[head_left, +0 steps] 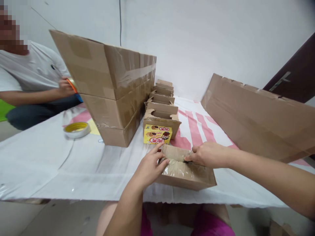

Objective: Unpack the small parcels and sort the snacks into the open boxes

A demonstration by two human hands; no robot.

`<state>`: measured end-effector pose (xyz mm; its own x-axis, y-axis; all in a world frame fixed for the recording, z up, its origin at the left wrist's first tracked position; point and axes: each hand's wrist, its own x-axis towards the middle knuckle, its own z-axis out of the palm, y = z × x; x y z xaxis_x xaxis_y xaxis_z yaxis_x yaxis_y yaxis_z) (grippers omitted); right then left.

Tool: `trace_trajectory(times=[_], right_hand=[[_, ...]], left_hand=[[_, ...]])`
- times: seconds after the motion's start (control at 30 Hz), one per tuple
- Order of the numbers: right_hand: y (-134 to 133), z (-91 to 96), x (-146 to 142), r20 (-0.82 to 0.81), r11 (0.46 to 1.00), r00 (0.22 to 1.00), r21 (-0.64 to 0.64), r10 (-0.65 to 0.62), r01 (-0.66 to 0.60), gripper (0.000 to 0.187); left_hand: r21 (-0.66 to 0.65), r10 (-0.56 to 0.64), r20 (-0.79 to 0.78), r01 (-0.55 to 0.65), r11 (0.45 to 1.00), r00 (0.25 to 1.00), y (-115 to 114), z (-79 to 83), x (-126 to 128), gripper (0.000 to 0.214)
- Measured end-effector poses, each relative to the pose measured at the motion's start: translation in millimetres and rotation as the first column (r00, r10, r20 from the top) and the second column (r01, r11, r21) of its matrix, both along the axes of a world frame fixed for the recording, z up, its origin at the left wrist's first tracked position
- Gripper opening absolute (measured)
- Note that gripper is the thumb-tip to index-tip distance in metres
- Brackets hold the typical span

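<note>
A small brown cardboard box lies on the white sheet right in front of me, its top covered with clear tape. My left hand rests on the box's left top edge, fingers pressed down on the tape. My right hand reaches in from the right and pinches the tape at the middle of the box top. Just behind stands a yellow snack box leaning against the first of a row of small open cardboard boxes.
A stack of large taped cartons stands at centre left. A roll of tape lies on the sheet to the left. A flattened carton leans at right. Another person sits at far left, holding an orange-rimmed object.
</note>
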<state>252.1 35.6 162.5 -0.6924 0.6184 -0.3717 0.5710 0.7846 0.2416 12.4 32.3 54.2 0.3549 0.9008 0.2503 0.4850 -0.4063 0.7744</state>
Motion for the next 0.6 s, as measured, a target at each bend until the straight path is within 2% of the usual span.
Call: trace_trajectory(times=[0.23,0.37,0.6], right_hand=[[-2.2,2.5,9.4,-0.061,1.0,0.998,-0.023,-0.021,0.019,0.033],[-3.1,0.4,11.6,-0.092,0.999,0.995,-0.019,-0.045,0.044,0.038],[-3.8,9.4,19.6,-0.235,0.958,0.941,0.095,-0.243,0.271,0.039]], left_hand=[[0.0,-0.011,0.006,0.011,1.0,1.0,1.6,0.9,1.8,0.024],[-0.006,-0.004,0.0,0.004,1.0,1.0,2.2,1.6,0.3,0.024],[0.013,0.001,0.014,-0.001,1.0,1.0,0.8,1.5,2.4,0.027]])
